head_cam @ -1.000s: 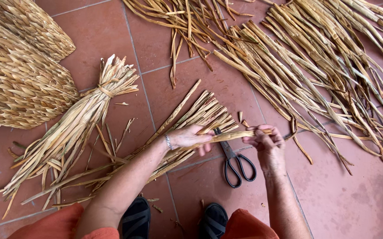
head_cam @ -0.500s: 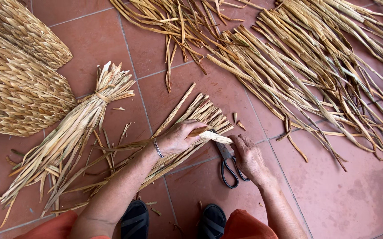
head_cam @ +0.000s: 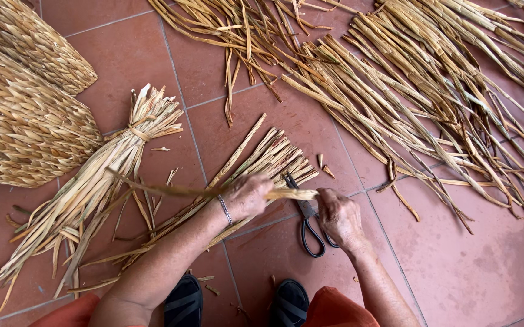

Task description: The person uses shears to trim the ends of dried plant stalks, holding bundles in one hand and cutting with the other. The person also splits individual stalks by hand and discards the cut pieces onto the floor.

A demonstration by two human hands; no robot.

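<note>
Straw strip point(head_cam: 213, 191) gripped in left hand point(head_cam: 247, 197), its end pinched by right hand point(head_cam: 336, 215); scissors point(head_cam: 310, 224) beneath.

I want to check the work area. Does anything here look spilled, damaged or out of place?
Nothing stands out. A few small cut bits lie loose on the floor tiles near the scissors.

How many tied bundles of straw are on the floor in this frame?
1. The tied bundle lies left of the left hand, bound near its top. The loose stalks at upper right show no tie, though a binding could be hidden.
</note>
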